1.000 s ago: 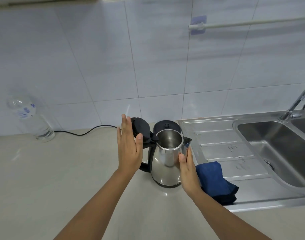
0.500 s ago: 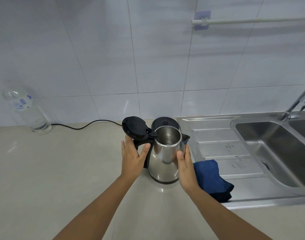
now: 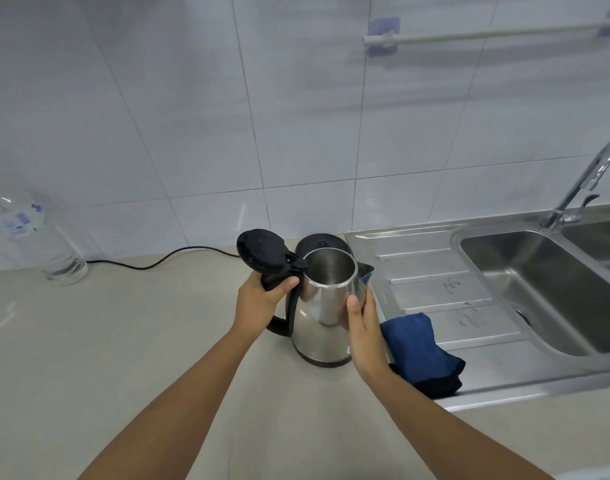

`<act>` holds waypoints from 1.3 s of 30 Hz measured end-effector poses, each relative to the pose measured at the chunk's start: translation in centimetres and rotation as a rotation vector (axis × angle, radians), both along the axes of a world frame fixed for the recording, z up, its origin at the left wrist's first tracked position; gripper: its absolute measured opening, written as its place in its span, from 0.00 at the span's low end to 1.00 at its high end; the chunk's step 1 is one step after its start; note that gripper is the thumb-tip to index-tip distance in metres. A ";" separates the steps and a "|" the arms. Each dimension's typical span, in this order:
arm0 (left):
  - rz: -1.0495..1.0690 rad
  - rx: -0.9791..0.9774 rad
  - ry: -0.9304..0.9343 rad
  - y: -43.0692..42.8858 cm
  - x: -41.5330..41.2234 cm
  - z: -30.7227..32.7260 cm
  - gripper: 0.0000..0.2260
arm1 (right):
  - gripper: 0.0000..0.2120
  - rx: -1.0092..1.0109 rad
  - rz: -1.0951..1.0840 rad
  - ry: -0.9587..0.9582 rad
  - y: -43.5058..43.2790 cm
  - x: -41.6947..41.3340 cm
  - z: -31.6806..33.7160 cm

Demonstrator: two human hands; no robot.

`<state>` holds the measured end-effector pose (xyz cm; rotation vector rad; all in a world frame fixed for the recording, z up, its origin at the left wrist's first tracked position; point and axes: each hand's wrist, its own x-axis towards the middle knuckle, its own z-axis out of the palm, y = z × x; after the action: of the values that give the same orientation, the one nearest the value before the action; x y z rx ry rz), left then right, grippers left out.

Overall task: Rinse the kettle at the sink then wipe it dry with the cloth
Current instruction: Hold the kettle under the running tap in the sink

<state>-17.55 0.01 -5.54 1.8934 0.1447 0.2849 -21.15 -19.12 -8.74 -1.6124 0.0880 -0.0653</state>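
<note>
Kettle [image 3: 319, 317], lid [image 3: 262, 254] up, bare steel inside: your left hand [image 3: 258, 303] grips its handle [image 3: 277, 329], right hand [image 3: 365, 332] clasps its side.

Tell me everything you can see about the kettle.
The kettle has a shiny steel body, black bottom rim, black handle and a black hinged lid flipped open, showing a steel inside. It stands upright on the counter, beside the sink's drainboard. The left hand grips its handle; the right hand holds its body near the spout.

Single view available to me: wide-angle head camera, facing forward and down at the counter [image 3: 106, 358], close above the kettle [image 3: 324, 317]; tiled wall [image 3: 192, 116] ahead, sink [image 3: 538, 271] at right.
</note>
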 end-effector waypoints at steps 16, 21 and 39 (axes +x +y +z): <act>-0.210 -0.138 -0.112 -13.9 7.4 7.2 0.15 | 0.27 0.032 -0.287 -0.230 -12.1 4.9 7.0; -0.302 -0.121 -0.095 -22.9 10.7 7.2 0.19 | 0.40 -0.018 -0.383 -0.192 -20.4 6.6 6.7; -0.246 -0.111 0.070 -50.1 18.0 1.5 0.16 | 0.46 -0.082 -0.294 0.067 -48.3 12.8 2.5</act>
<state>0.45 -50.05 -4.03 1.7903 -0.0253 0.0427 -8.32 -67.44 -6.27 -1.6739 0.3782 -0.2440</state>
